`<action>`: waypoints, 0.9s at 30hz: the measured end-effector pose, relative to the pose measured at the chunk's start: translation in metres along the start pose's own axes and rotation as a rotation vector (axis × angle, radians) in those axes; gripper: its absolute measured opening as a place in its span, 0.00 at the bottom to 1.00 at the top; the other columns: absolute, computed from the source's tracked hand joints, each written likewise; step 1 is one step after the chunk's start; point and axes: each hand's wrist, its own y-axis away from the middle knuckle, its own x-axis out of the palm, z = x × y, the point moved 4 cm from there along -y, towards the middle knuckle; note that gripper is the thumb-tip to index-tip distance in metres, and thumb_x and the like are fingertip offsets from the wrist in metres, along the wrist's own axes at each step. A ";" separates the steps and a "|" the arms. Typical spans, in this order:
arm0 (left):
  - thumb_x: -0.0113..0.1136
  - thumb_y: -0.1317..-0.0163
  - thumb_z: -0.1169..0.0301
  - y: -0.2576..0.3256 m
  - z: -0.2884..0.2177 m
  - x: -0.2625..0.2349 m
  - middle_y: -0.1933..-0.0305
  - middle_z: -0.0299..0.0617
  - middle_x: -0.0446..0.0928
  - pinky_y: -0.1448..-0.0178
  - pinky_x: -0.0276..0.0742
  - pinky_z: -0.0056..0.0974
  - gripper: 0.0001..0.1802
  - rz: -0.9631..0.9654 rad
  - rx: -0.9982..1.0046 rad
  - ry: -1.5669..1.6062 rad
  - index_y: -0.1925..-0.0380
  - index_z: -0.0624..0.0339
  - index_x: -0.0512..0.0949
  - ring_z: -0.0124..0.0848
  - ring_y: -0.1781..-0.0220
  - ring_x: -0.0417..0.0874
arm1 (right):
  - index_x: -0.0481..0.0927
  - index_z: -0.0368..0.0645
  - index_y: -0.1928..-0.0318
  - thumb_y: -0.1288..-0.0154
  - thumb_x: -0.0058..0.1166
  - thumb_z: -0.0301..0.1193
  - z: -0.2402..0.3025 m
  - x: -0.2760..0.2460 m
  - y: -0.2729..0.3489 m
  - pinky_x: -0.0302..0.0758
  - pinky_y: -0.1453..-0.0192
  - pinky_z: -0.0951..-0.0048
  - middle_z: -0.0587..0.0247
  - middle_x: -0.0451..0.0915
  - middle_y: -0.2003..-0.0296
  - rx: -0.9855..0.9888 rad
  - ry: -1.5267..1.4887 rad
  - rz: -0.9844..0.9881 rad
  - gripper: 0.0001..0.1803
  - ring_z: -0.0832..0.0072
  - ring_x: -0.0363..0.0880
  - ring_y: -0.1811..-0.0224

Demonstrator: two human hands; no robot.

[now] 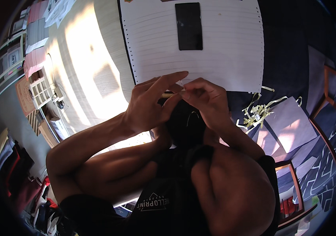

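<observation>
Both of my hands meet over the near edge of a large white lined sheet [231, 63] with punched holes along its sides. My left hand [146, 100] has its index finger stretched forward and its thumb below. A thin yellowish strip [168, 95] shows between its fingers, partly hidden by them. Close against it, my right hand [209, 98] is closed in a pinch at the strip's end, where a small pale bit shows. Whether the strip is rolled or folded I cannot tell. Ahead of my hands, a black phone [189, 26] lies on the sheet.
Curled pale yellow strips [258, 114] lie in a tangle on the right, beside purplish flat sheets [290, 126]. Further right stand wooden frames [327, 145]. Sunlight falls across the pale surface [109, 39] at left; a white compartment tray [40, 92] and cardboard box [25, 94] stand beyond.
</observation>
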 end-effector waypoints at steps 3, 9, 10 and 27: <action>0.69 0.41 0.84 0.000 -0.002 0.000 0.58 0.48 0.88 0.48 0.88 0.40 0.29 -0.010 -0.013 0.006 0.39 0.61 0.75 0.42 0.52 0.90 | 0.84 0.38 0.53 0.31 0.66 0.25 0.002 -0.002 -0.002 0.73 0.65 0.86 0.69 0.84 0.66 -0.039 0.017 -0.032 0.09 0.90 0.78 0.66; 0.68 0.40 0.84 -0.003 0.000 0.002 0.57 0.48 0.88 0.47 0.87 0.40 0.28 -0.005 -0.045 0.033 0.38 0.61 0.75 0.43 0.51 0.90 | 0.84 0.39 0.55 0.32 0.66 0.25 0.010 -0.004 -0.002 0.74 0.65 0.86 0.68 0.84 0.64 -0.133 0.076 -0.091 0.07 0.89 0.79 0.66; 0.68 0.40 0.84 -0.003 0.000 0.002 0.57 0.48 0.88 0.46 0.87 0.40 0.28 -0.004 -0.042 0.036 0.38 0.61 0.75 0.43 0.51 0.90 | 0.84 0.38 0.55 0.32 0.66 0.25 0.010 -0.004 -0.003 0.75 0.64 0.86 0.67 0.84 0.64 -0.116 0.072 -0.081 0.07 0.89 0.79 0.66; 0.70 0.43 0.81 -0.001 -0.006 0.008 0.46 0.56 0.83 0.42 0.85 0.42 0.36 0.147 0.179 -0.300 0.33 0.70 0.69 0.46 0.43 0.85 | 0.80 0.33 0.57 0.27 0.60 0.26 0.010 -0.009 -0.003 0.74 0.63 0.81 0.66 0.82 0.69 -0.010 -0.007 -0.028 0.07 0.84 0.78 0.68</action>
